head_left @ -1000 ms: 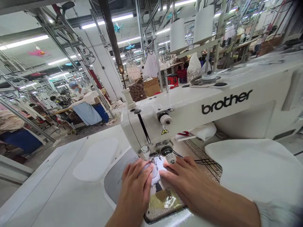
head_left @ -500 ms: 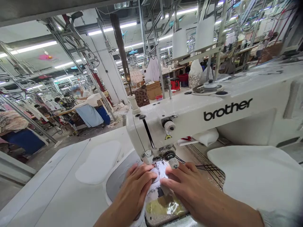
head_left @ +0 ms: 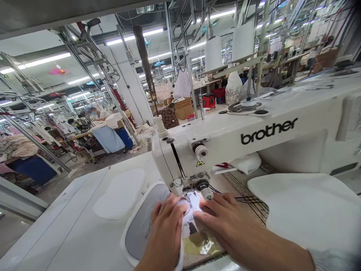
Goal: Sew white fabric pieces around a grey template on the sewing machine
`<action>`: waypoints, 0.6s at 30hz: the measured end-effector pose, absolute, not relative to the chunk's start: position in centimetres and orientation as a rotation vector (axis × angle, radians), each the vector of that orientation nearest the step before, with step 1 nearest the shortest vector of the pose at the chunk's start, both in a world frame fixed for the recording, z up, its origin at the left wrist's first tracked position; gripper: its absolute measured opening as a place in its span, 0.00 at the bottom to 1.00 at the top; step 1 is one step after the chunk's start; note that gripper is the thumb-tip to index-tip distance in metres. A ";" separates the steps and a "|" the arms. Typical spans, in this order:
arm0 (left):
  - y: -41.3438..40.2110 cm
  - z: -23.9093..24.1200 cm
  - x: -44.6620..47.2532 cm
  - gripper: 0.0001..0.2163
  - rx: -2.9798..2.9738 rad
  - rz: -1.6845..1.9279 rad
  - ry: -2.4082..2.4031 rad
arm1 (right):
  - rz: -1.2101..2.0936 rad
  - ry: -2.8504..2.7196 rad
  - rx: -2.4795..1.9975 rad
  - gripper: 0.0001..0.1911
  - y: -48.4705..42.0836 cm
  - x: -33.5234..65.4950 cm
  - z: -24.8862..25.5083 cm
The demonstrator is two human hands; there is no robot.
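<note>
White fabric [head_left: 194, 203] lies under the presser foot [head_left: 186, 194], held between both grips. Neither grip is clenched: left grip [head_left: 166, 230] and right grip [head_left: 227, 222] are released, fingers spread and pressing flat on the cloth, with their fingertips close together just before the foot. Nearer than the grips, a scuffed metal bed [head_left: 201, 246] shows a gold sheen and ends in an edge by the right wrist. Left of the left grip lies a grey oval panel [head_left: 145, 229] with a white rim [head_left: 124, 244]. Compared with the earlier view, the left grip sits a little lower and further right, and more of the panel and rim show.

Room to move is widest left of the panel, across the white surface [head_left: 64, 222], where a pale oval pad [head_left: 120, 194] rests. Right of the right grip, dark cords [head_left: 249, 200] cross the bed and meet a white cloth mass [head_left: 304, 210]. Directly ahead, the head of the brother sewing machine [head_left: 225, 148] closes off the space. Beyond its arm stand two white thread cones [head_left: 213, 54]. Farther left, past the surface, a co-worker [head_left: 97, 113] stands among the rails and garment racks, too distant to show detail.
</note>
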State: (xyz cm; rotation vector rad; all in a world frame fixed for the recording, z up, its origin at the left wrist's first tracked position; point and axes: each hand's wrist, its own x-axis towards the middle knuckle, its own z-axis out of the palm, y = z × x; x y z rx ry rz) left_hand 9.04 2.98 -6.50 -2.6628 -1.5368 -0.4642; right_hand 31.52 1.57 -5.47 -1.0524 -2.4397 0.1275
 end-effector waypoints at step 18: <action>3.9 -4.8 7.1 0.19 -2.771 -0.447 -1.257 | 0.162 -2.453 -1.083 0.13 1.4 31.6 -5.2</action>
